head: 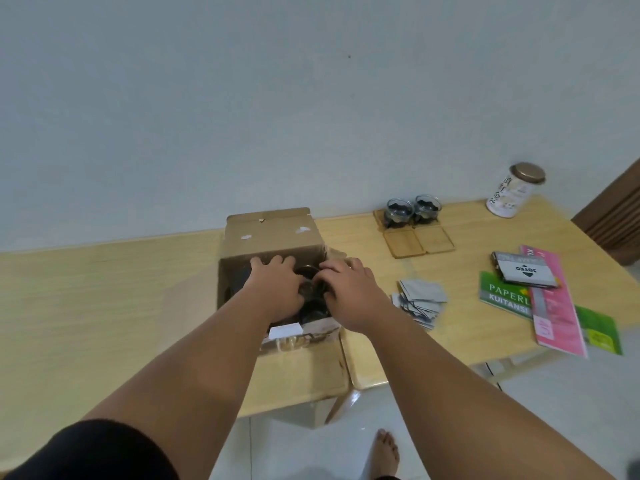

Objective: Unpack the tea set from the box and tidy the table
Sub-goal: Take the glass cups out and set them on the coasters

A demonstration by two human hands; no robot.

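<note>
Cardboard box (273, 237) sits at the middle of the frame on a pale wooden table (104, 306), its back flap standing up against the wall (242, 98). Both hands are down in the open top. Left hand (277, 285) and right hand (349, 292) have fingers curled round a dark round item (310, 271) inside the box; what it is cannot be made out, and whether the grip is closed cannot be told. A white card (285, 331) lies at the near edge of the box.

Right of the box, toward the upper right of the frame: two glass cups (412, 209) standing on wooden coasters (419, 242), two coasters bare. Further right, a white tin (509, 194) with a brown lid. Lower right: a heap of small grey packets (420, 301), then green and pink booklets (554, 306) with a grey packet (524, 270) on top. A bare foot (386, 452) shows on the tiled floor at the bottom.
</note>
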